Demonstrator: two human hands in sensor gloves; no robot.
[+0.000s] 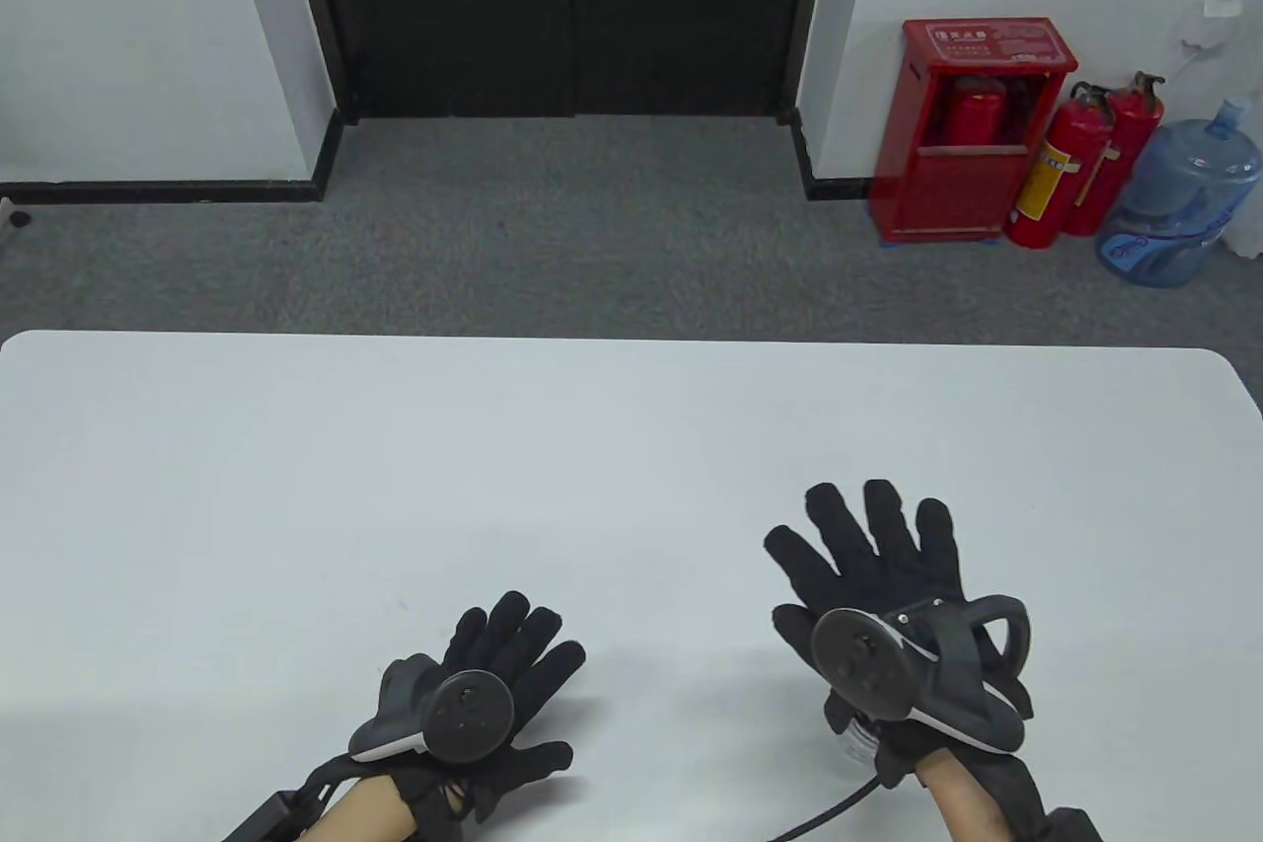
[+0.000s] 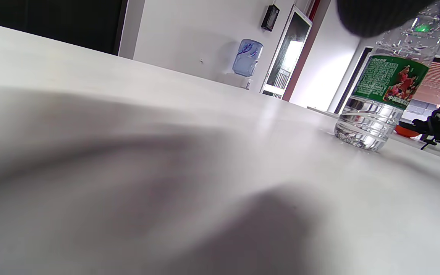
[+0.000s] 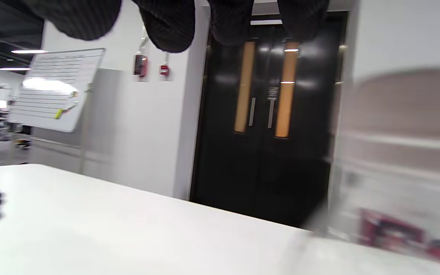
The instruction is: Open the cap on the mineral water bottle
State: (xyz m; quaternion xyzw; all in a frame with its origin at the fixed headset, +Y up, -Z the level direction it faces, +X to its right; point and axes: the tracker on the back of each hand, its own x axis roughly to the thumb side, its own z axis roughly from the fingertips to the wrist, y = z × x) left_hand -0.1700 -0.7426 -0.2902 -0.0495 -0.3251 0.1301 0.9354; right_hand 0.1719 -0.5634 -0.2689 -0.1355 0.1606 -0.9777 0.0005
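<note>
On the left of the table view, the left hand [image 1: 488, 684] is being held low over the white table [image 1: 395, 467], palm down, with the gloved fingers stretched forward and lying close together and the thumb set out to the side. Nothing is being gripped by it. A round tracker [image 1: 464, 719] is being carried on its back.

Further right, the right hand [image 1: 878, 585] is being held flat and spread, its fingers fanned apart and pointing away from the person. Another tracker [image 1: 923, 674] with a looped strap is being worn on its back. Whether anything is being touched by its palm cannot be told, since the underside is hidden.

Just below that hand, near the wrist, a small clear part of the mineral water bottle [image 1: 856, 736] is being shown from above, mostly covered by the hand and tracker. In the left wrist view the bottle [image 2: 384, 91] is being seen standing upright on the table, clear with a green label, its top being hidden by a dark gloved shape [image 2: 376, 15]. The cap is not being shown in any view. In the right wrist view the gloved fingertips [image 3: 170, 26] are hanging in from the top edge, and a blurred clear shape with red print, probably the bottle [image 3: 395, 183], is filling the right side.

On the floor at the far right, a red cabinet [image 1: 972, 131], two fire extinguishers [image 1: 1080, 161] and a blue water jug [image 1: 1179, 200] are being seen against the wall.
</note>
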